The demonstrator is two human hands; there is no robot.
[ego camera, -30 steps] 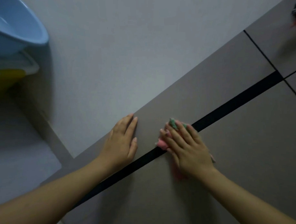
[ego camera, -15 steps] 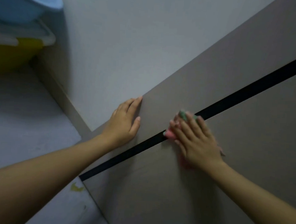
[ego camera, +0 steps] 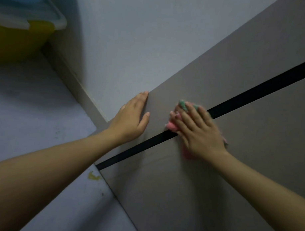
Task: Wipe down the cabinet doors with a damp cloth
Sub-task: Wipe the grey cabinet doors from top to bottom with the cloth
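Item: two bare forearms, nearest the camera, entering from the lower corners.

Item: floor point(ego camera: 36, 111), pale, one yellow scrap point(ego camera: 94, 176) lying on it near the cabinet's base.

Item: two door panels visible. Lower door point(ego camera: 188, 194) and upper door point(ego camera: 227, 80), grey-brown, parted by one black gap point(ego camera: 252, 94) running diagonally.

Item: right hand point(ego camera: 199, 132). Grip: fingers spread and straight, pressing one cloth point(ego camera: 172, 126) flat to the doors; nothing is pinched. The cloth, pink with a green corner, lies under the palm astride the gap, showing past the fingertips and below the wrist. The hand's outline is blurred.

Item: left hand point(ego camera: 132, 118). Grip: flat and empty, fingers straight, resting on the upper door at its edge beside the wall point(ego camera: 151, 37); apart from the cloth.

Item: one yellow tub point(ego camera: 21, 40) with a clear lid, far upper left, a blue rim above it.

Judged risks:
- Cloth held only by palm pressure; a fast stroke could slide it out and drop it.
- Cloth edge could snag in the gap.
- If the doors are hinged, pressure might shift them; the left hand seems placed to steady.
- A damp cloth may leave streaks, hard to spot in this dim light.
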